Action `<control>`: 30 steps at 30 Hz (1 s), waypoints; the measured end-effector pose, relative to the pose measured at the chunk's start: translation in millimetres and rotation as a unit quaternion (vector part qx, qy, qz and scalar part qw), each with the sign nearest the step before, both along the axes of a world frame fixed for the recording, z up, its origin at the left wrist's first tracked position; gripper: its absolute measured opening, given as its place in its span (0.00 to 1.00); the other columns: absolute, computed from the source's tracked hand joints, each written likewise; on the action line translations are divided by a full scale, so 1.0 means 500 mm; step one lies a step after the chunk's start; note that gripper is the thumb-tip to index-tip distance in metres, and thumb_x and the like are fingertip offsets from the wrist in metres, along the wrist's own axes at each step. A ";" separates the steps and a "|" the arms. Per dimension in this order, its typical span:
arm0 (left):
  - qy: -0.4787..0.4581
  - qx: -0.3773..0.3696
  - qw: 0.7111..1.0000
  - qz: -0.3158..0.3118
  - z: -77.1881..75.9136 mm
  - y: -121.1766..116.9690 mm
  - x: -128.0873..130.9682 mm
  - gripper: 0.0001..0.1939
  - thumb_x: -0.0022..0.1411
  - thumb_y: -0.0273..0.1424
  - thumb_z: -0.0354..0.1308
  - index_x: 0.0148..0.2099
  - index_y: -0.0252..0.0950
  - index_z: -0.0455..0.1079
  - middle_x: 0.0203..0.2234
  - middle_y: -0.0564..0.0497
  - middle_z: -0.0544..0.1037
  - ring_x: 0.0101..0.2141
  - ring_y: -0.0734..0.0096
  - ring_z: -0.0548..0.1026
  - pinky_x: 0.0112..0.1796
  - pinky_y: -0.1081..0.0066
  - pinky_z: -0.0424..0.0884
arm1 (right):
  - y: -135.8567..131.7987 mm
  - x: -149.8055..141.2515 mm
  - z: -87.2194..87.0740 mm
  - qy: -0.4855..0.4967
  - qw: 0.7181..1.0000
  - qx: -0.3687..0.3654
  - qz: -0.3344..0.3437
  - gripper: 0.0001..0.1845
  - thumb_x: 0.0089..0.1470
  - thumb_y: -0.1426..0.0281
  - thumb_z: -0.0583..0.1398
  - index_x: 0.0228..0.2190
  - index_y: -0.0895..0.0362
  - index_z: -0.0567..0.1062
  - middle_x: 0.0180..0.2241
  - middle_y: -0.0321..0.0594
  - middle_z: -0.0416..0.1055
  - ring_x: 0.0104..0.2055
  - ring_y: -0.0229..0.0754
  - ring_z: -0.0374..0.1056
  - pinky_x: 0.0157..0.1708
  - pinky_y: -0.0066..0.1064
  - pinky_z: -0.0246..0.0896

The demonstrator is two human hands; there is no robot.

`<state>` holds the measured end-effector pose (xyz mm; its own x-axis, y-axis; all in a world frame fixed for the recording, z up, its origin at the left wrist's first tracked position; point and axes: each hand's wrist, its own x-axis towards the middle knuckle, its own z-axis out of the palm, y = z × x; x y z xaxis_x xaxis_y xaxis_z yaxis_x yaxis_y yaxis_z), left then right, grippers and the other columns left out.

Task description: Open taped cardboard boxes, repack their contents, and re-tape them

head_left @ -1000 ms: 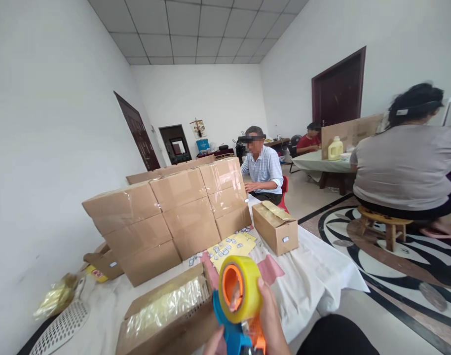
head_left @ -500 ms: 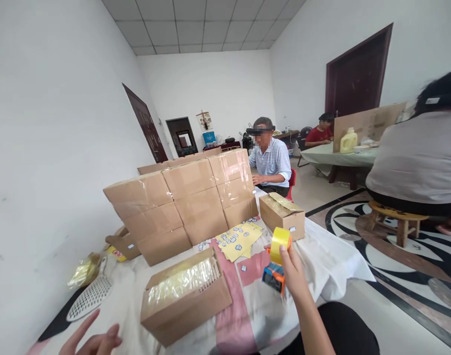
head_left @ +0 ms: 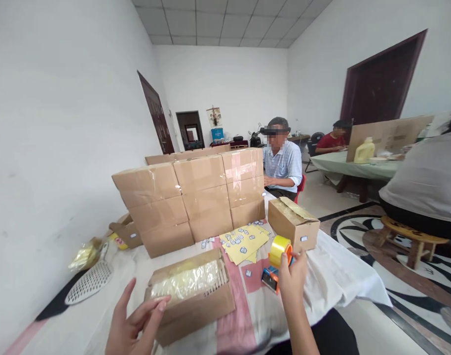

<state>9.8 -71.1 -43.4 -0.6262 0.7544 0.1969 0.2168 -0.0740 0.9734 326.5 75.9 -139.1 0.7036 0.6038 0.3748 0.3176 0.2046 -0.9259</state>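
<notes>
My right hand (head_left: 292, 276) grips a tape dispenser with a wide roll of yellow tape (head_left: 279, 250). The dispenser's blue and orange head (head_left: 271, 280) points down over the pink and white cloth. My left hand (head_left: 136, 320) is open with fingers apart, its fingertips at the near left edge of an open cardboard box (head_left: 196, 315); whether they touch it I cannot tell. Clear plastic-wrapped contents (head_left: 186, 281) fill that box. Beyond the dispenser lie yellow sheets (head_left: 247, 249) scattered with small stickers.
Taped cardboard boxes (head_left: 206, 207) form a wall across the table. Another box (head_left: 294, 224) with a raised flap stands at the right. A white perforated scoop (head_left: 90, 283) and a plastic bag (head_left: 85, 255) lie left. A person (head_left: 282, 160) sits behind the boxes; others sit right.
My left hand has come up and right to the open box. My right hand has lowered slightly with the tape dispenser. The view has shifted a little.
</notes>
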 end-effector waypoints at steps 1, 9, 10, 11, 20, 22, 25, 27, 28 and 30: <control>0.002 0.004 1.000 0.004 0.001 0.001 0.005 0.58 0.47 0.59 0.68 0.73 0.46 0.50 0.35 0.49 0.85 0.50 0.49 0.80 0.56 0.48 0.71 | -0.011 -0.007 0.018 -0.036 0.999 0.009 -0.030 0.33 0.59 0.54 0.55 0.57 0.65 0.67 0.49 0.59 0.71 0.54 0.63 0.66 0.54 0.55 0.59; 0.047 0.041 0.998 -0.024 -0.019 0.021 0.008 0.49 0.55 0.48 0.68 0.73 0.42 0.52 0.35 0.50 0.85 0.43 0.60 0.82 0.51 0.58 0.76 | -0.112 -0.205 0.244 -0.183 0.876 0.061 0.443 0.08 0.60 0.68 0.61 0.41 0.54 0.78 0.41 0.41 0.76 0.44 0.45 0.72 0.46 0.36 0.66; 0.054 0.047 0.997 -0.034 -0.026 0.021 0.009 0.48 0.56 0.47 0.68 0.73 0.41 0.53 0.35 0.50 0.85 0.42 0.61 0.82 0.49 0.60 0.77 | -0.119 -0.232 0.262 -0.207 0.854 0.058 0.473 0.10 0.58 0.67 0.64 0.43 0.54 0.79 0.42 0.40 0.77 0.44 0.45 0.72 0.46 0.36 0.65; 0.065 0.053 0.996 -0.044 -0.033 0.019 0.010 0.46 0.57 0.46 0.68 0.72 0.41 0.54 0.35 0.50 0.85 0.41 0.62 0.83 0.46 0.62 0.78 | -0.124 -0.255 0.276 -0.232 0.836 0.059 0.494 0.14 0.56 0.66 0.67 0.45 0.54 0.78 0.42 0.40 0.77 0.43 0.44 0.72 0.45 0.35 0.65; -0.015 -0.008 0.996 -0.090 -0.063 -0.011 -0.013 0.35 0.54 0.46 0.70 0.61 0.41 0.67 0.34 0.48 0.85 0.35 0.63 0.83 0.31 0.72 0.77 | -0.152 -0.309 0.286 -0.409 0.706 0.201 0.542 0.14 0.66 0.77 0.55 0.50 0.54 0.73 0.36 0.39 0.76 0.38 0.40 0.69 0.38 0.32 0.63; -0.054 -0.027 0.993 -0.103 -0.048 -0.014 -0.014 0.34 0.53 0.47 0.70 0.59 0.40 0.69 0.34 0.48 0.85 0.27 0.68 0.79 0.23 0.75 0.72 | -0.163 -0.305 0.283 -0.428 0.700 0.258 0.510 0.15 0.65 0.79 0.55 0.50 0.54 0.72 0.35 0.40 0.77 0.36 0.42 0.68 0.36 0.34 0.62; -0.057 -0.014 0.994 -0.089 -0.033 -0.021 -0.016 0.29 0.53 0.47 0.69 0.54 0.38 0.73 0.32 0.48 0.84 0.22 0.72 0.73 0.18 0.75 0.66 | -0.178 -0.281 0.295 -0.345 0.731 0.321 0.495 0.17 0.62 0.82 0.58 0.48 0.51 0.71 0.34 0.38 0.76 0.34 0.42 0.68 0.34 0.37 0.62; -0.045 0.004 0.998 -0.038 -0.035 -0.025 -0.029 0.22 0.55 0.45 0.68 0.47 0.37 0.75 0.29 0.49 0.83 0.23 0.72 0.73 0.21 0.74 0.68 | -0.185 -0.252 0.321 -0.220 0.767 0.355 0.487 0.20 0.61 0.83 0.59 0.48 0.48 0.70 0.32 0.35 0.74 0.32 0.41 0.68 0.34 0.37 0.64; -0.038 0.012 0.999 -0.006 -0.041 -0.026 -0.039 0.19 0.56 0.45 0.67 0.44 0.37 0.76 0.28 0.50 0.83 0.23 0.72 0.72 0.23 0.74 0.70 | -0.186 -0.236 0.338 -0.164 0.781 0.362 0.482 0.21 0.60 0.83 0.60 0.49 0.47 0.70 0.31 0.34 0.73 0.30 0.40 0.67 0.33 0.36 0.64; -0.020 0.033 0.998 0.039 -0.059 -0.028 -0.064 0.16 0.58 0.44 0.66 0.41 0.37 0.76 0.28 0.50 0.83 0.23 0.73 0.72 0.25 0.74 0.71 | -0.181 -0.209 0.374 -0.109 0.798 0.337 0.488 0.21 0.61 0.81 0.61 0.50 0.47 0.70 0.30 0.32 0.72 0.29 0.38 0.66 0.32 0.35 0.63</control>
<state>-22.2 -84.9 -72.8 -0.6908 0.6893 0.2184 0.1856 -0.1228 0.9749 222.3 -14.5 48.1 -0.1048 0.4338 0.8949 -0.1594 0.8809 -0.4457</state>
